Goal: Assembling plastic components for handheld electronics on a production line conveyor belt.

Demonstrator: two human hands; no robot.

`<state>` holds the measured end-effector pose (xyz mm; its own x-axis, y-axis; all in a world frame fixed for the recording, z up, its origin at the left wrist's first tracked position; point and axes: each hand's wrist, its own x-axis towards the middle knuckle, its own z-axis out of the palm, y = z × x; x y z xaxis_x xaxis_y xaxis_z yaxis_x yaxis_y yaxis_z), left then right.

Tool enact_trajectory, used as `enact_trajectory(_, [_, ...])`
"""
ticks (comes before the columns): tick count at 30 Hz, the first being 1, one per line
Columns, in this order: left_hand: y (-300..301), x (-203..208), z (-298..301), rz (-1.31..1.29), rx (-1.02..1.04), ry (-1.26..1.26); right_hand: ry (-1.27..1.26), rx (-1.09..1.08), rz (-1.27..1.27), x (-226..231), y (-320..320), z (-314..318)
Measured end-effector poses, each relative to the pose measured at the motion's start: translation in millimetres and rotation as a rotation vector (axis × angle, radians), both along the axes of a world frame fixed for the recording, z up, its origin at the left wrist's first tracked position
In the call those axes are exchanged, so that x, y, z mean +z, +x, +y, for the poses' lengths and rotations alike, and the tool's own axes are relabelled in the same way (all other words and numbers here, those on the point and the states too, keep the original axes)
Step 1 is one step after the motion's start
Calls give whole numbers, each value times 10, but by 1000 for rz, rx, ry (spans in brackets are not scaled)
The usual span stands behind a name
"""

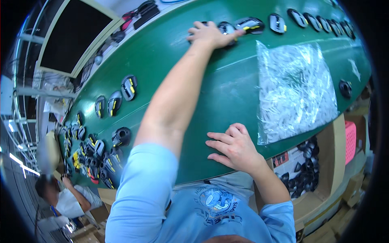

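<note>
My left hand point(208, 35) is stretched out to the far side of the green table, fingers and thumb spread over black-and-grey mouse-shaped housings. One grey housing point(227, 28) lies under the thumb side, and another is mostly hidden beneath the fingers. Just right of the thumb lies a black housing with yellow strips point(250, 25). Close to my body, my right hand point(235, 148) is over the table's near part, its fingers apart and nothing visible in them. A clear bag of small whitish parts point(296, 89) lies to its right.
More housings point(277, 23) run in a row along the far right; others point(129, 87) lie at the left beside a crowded cluster point(93, 154). A cardboard box point(338, 162) with black cup-shaped parts point(306, 166) stands near right. A monitor point(75, 36) and another person point(73, 198) are at left.
</note>
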<state>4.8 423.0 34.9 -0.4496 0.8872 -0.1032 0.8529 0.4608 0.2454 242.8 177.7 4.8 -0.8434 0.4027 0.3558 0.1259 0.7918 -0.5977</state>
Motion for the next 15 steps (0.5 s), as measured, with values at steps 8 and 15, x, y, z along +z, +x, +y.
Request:
enact_trajectory(8, [-167, 90, -110, -28, -35, -155, 36, -30, 6, 65, 58, -92])
enact_trajectory(15, [-1107, 601, -2163, -1355, -229, 373, 21, -45, -13, -16, 28, -52])
